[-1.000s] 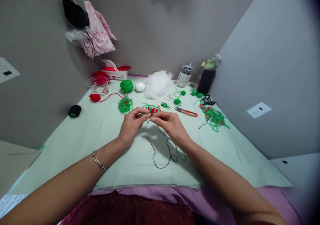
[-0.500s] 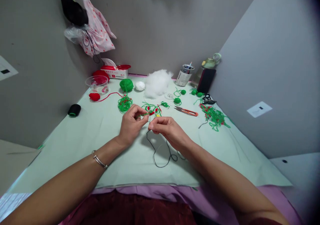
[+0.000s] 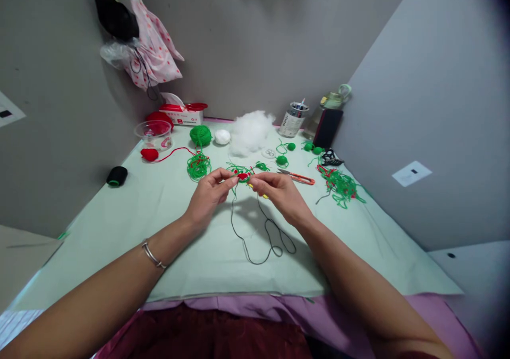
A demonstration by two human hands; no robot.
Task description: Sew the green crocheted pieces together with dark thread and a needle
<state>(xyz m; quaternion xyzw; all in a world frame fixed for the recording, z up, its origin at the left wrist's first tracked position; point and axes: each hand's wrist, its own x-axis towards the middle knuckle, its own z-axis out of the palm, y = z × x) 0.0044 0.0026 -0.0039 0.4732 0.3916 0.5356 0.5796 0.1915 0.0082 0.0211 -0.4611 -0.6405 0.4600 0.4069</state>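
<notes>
Between my two hands is a small red and green yarn piece (image 3: 243, 177), stretched level above the table. My left hand (image 3: 209, 195) pinches its left end. My right hand (image 3: 281, 193) is closed on its right side, with thumb and forefinger together. A dark thread (image 3: 244, 246) hangs from the hands and curls in loops on the pale tabletop. Something yellow shows partly under my right fingers. Just beyond lie loose green yarn ends (image 3: 235, 166) with bits of red. Whether a needle is in my right fingers I cannot make out.
Orange-handled thread snips (image 3: 298, 178) lie right of my hands, near a green and red yarn tangle (image 3: 343, 187). Behind are white stuffing (image 3: 252, 133), a green yarn ball (image 3: 200, 135), a tin of pens (image 3: 292, 121) and a bottle (image 3: 333, 100). A black thread spool (image 3: 117, 176) stands left.
My right hand has moved up from the dark thread below to the yarn piece, and now pinches its right side. The piece has turned more level, and the thread loops show more.
</notes>
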